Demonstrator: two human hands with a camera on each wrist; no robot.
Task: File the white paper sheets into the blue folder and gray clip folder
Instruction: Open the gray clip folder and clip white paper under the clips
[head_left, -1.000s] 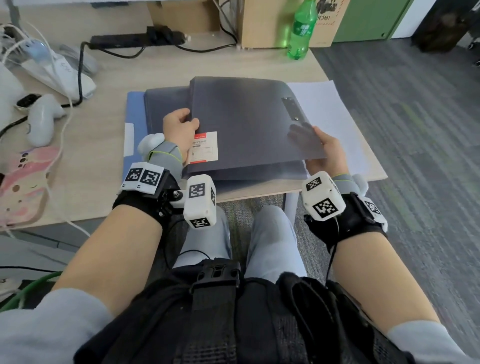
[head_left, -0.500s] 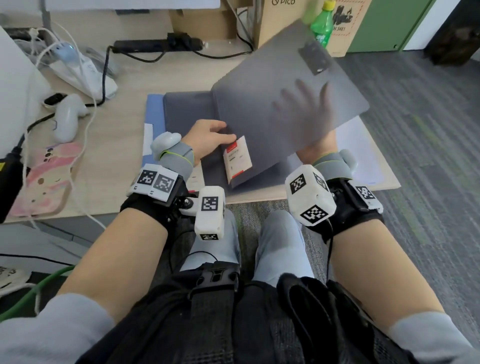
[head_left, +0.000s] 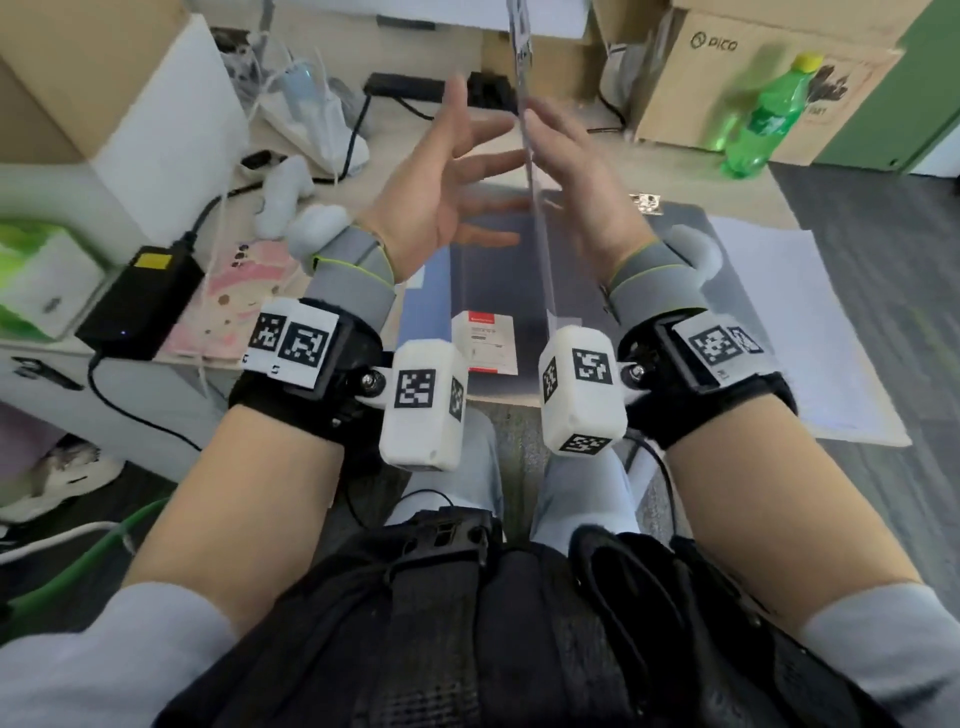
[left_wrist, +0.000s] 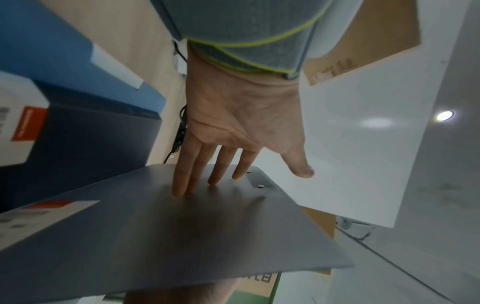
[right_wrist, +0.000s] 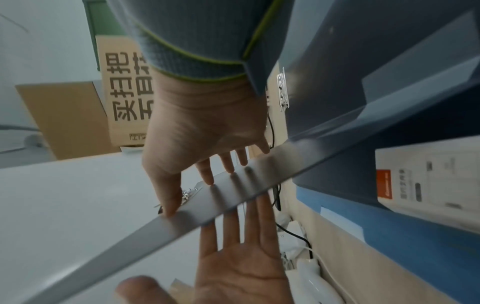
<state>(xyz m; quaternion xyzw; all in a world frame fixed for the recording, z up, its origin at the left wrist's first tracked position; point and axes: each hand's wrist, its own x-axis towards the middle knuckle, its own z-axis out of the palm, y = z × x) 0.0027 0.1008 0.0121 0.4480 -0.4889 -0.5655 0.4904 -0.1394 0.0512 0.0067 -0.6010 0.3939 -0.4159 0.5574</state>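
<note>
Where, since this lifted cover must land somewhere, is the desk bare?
Only one bare strip of desk shows, between the gray clip folder's far edge, the cardboard box and the green bottle. The left is crowded: black charger, pink pad, white controller, cables. On the right, the white paper sheets cover the desk.

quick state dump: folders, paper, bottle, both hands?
gray clip folder: open, cover raised about upright, edge-on to the head view
cover's clip: on the raised cover, by the right thumb
blue folder: flat on the desk, partly under the gray one
white paper sheets: loose on the desk, right of the folders, not filed
green bottle: upright, capped
left hand: open, fingertips on the cover
right hand: open, fingers flat on the cover's other face
</note>
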